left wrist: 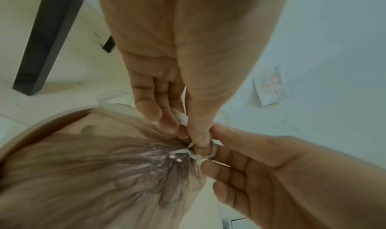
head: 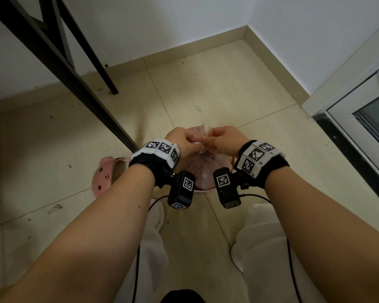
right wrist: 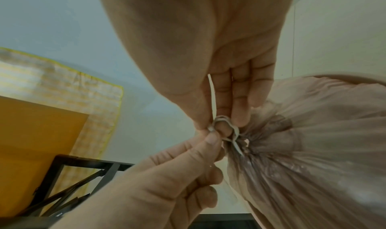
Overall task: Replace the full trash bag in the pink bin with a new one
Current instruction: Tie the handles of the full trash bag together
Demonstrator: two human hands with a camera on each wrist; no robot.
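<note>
The pink bin [head: 202,190] stands on the floor between my feet, mostly hidden under my hands. Its translucent trash bag [head: 197,165] is full and gathered to a puckered neck. My left hand [head: 184,138] and right hand [head: 223,138] meet over that neck. A white drawstring [left wrist: 200,156] is looped round my left thumb tip. The left hand [left wrist: 183,133] pinches the string, and the right hand [left wrist: 240,158] pinches it from the other side. In the right wrist view the right hand [right wrist: 221,123] holds the drawstring loop [right wrist: 227,122] above the bag [right wrist: 313,150]. A loose strand [head: 204,121] sticks up beyond the hands.
Black table legs [head: 74,68] slant down at the left, close to the bin. A pink slipper with a bear face [head: 105,176] lies left of it. A white-framed glass door [head: 359,106] is at the right. The wall corner lies ahead. My white-trousered legs [head: 260,237] flank the bin.
</note>
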